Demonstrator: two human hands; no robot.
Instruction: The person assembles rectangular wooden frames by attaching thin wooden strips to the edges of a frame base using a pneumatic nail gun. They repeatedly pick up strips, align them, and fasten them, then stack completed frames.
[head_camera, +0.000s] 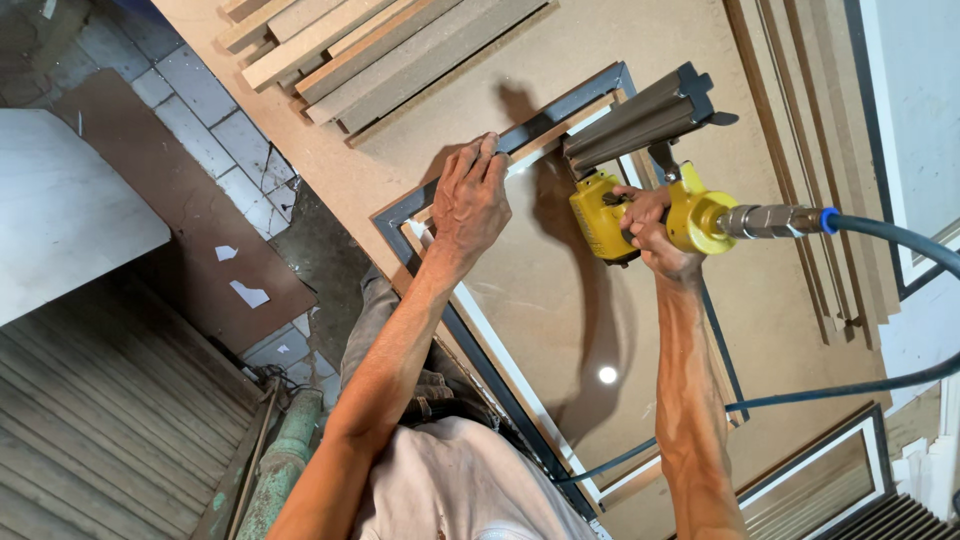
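Board surface (560, 300) fills most of your view, one broad tan sheet carrying one dark rectangular frame (440, 190) with a pale inner lining. At the far left lies one stack of wood strips (370, 45), roughly eight or so. One blue air hose (900, 235) runs off to the right. Your right hand (652, 232) is wrapped around one yellow nail gun (640, 215), its grey magazine resting at the frame's far corner. Your left hand (470, 200) lies flat, fingers closed together, pressing the frame's far rail.
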